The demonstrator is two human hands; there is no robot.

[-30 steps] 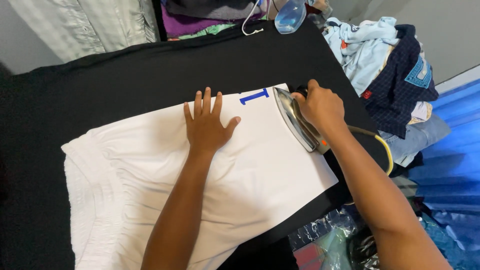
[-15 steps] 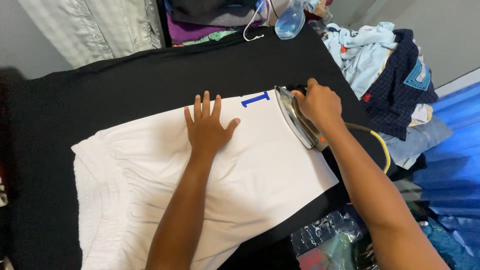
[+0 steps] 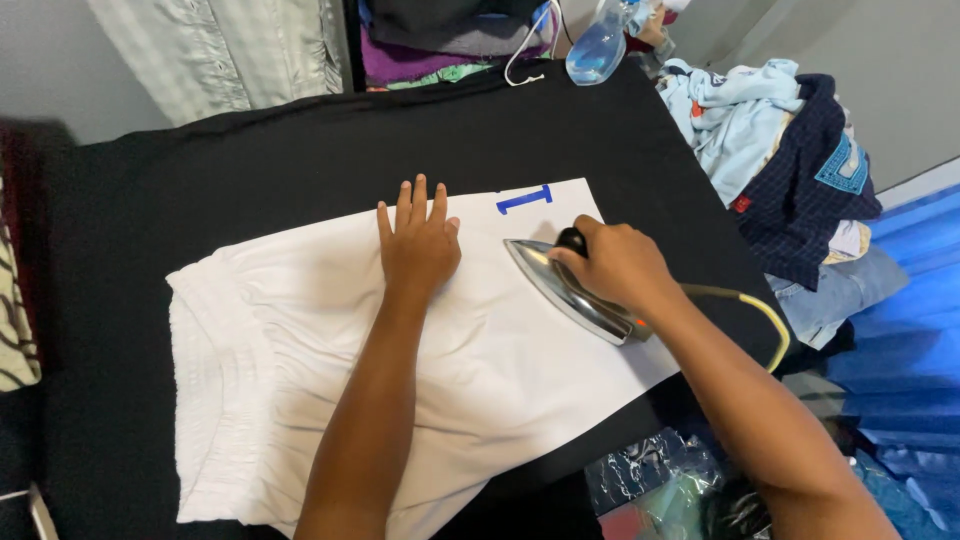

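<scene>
White shorts [image 3: 300, 340] with an elastic waistband and a small blue mark lie flat on a black-covered surface [image 3: 250, 170]. My left hand [image 3: 418, 243] presses flat on the cloth near its far edge, fingers apart. My right hand [image 3: 618, 265] grips the dark handle of a silver iron [image 3: 565, 290], which rests on the right part of the shorts with its tip pointing left. A yellowish cord [image 3: 760, 320] runs from the iron off the right edge.
A pile of folded clothes [image 3: 790, 170] sits at the right, beside a blue surface [image 3: 900, 330]. A clear spray bottle [image 3: 598, 45] and more garments lie at the far edge. Pale striped fabric [image 3: 230, 50] hangs behind. Crinkled plastic bags [image 3: 650, 480] lie below.
The iron and my right hand have slid leftward and nearer on the shorts, away from the right edge. My left hand stays pressed in the same spot.
</scene>
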